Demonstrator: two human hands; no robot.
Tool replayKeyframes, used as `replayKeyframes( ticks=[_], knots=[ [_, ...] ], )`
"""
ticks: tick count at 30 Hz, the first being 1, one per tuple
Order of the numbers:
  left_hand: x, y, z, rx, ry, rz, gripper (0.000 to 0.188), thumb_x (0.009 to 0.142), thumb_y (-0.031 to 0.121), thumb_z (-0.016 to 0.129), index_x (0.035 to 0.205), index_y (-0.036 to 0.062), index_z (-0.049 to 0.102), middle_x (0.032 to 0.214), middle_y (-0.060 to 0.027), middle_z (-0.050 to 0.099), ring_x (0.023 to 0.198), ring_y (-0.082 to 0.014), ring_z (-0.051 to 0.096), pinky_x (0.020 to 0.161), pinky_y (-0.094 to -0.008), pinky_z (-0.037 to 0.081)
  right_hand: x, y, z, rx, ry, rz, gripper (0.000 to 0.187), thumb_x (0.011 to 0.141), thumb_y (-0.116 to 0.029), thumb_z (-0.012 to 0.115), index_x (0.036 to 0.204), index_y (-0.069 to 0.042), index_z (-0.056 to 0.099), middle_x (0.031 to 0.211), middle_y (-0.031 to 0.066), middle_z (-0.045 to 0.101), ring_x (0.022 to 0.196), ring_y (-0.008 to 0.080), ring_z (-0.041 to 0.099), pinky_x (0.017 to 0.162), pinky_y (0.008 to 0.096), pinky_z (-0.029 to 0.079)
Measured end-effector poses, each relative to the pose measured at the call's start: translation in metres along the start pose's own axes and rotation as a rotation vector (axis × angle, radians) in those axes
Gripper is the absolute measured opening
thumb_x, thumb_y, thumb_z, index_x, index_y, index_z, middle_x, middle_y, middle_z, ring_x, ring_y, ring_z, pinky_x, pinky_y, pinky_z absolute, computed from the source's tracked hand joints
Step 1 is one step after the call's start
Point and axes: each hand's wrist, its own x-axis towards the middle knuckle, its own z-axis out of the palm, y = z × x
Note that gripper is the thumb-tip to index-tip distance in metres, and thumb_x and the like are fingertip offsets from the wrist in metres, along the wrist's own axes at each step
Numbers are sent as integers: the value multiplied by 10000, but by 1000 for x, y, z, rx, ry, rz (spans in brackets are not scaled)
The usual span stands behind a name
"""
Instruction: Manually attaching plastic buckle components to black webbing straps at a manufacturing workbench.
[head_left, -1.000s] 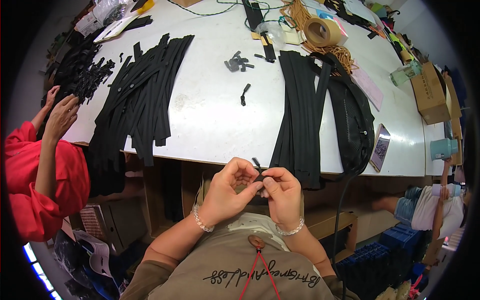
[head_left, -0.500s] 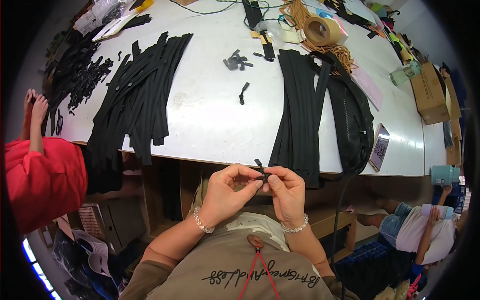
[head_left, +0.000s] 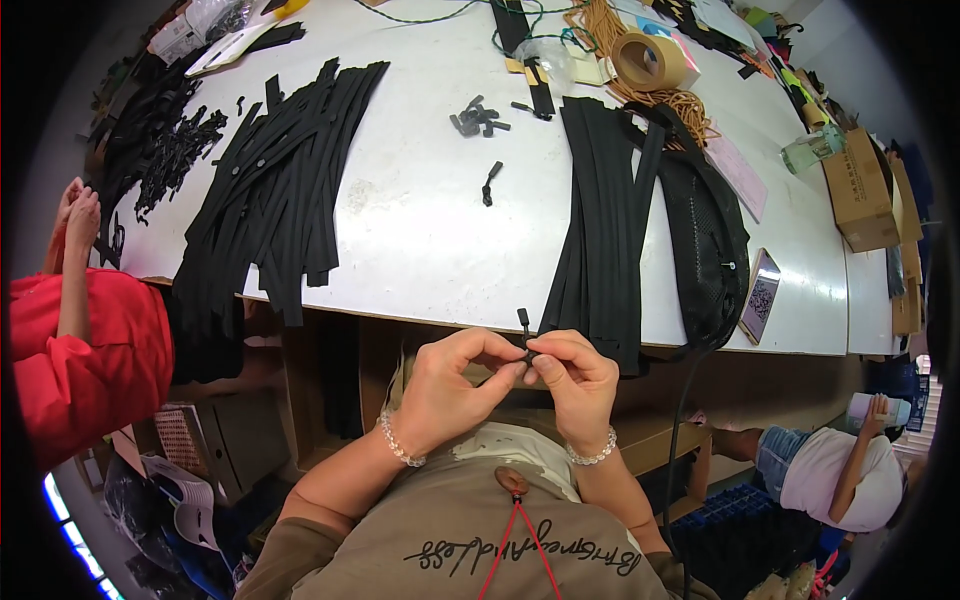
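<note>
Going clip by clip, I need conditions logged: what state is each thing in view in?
Black pull, held, tab end sticking out
Left hand, pinching the pull
Right hand, pinching it too
Left strips, crisscrossed, overhanging the table
Right strips, neater, also overhanging
Brown cord, loosely bundled
Bag, lying down

Table (head_left: 420, 240) before you; your left hand (head_left: 450, 382) and right hand (head_left: 580, 385) at near edge, held pull (head_left: 523, 317) between. On table: strip heap (head_left: 275, 185) left, strip bundle (head_left: 598, 230) right, loose pull (head_left: 491, 184) between those, pull pile (head_left: 479, 118) behind it. Bag (head_left: 705, 235) right of bundle, phone (head_left: 762, 298) right of bag.
</note>
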Motion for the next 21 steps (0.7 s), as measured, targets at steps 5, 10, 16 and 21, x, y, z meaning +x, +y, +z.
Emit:
replayKeyframes(
  ticks=[5, 10, 16, 21],
  knots=[
    [1, 5, 0, 20, -3, 12, 143, 737, -8, 686, 848, -3, 595, 799, -61, 636, 727, -96, 615, 692, -234, 509, 0, -2, -1, -119, -18, -59, 138, 816, 79, 589, 939, 50, 644, 924, 110, 595, 674, 116, 597, 596, 209, 507],
    [1, 0, 0, 8, 34, 41, 198, 734, -15, 692, 883, -4, 562, 818, -64, 627, 732, -101, 623, 696, -232, 513, 1, -5, 0, -157, -42, -42, 141, 812, 85, 590, 939, 52, 643, 927, 109, 595, 677, 114, 599, 597, 206, 506],
    [1, 4, -1, 55, -6, 38, 212, 735, -16, 690, 898, -4, 555, 820, -66, 621, 735, -111, 631, 694, -236, 517, -5, 5, 0, -40, 14, 30, 128, 819, 75, 588, 933, 49, 641, 926, 102, 594, 681, 112, 600, 605, 206, 506],
    [2, 6, -2, 91, -31, 61, 212, 729, -14, 692, 874, 3, 537, 811, -64, 620, 730, -123, 640, 679, -245, 523, -7, 8, 2, 48, 83, 29, 114, 826, 64, 588, 928, 50, 637, 923, 97, 592, 686, 110, 600, 605, 202, 505]
  ],
)
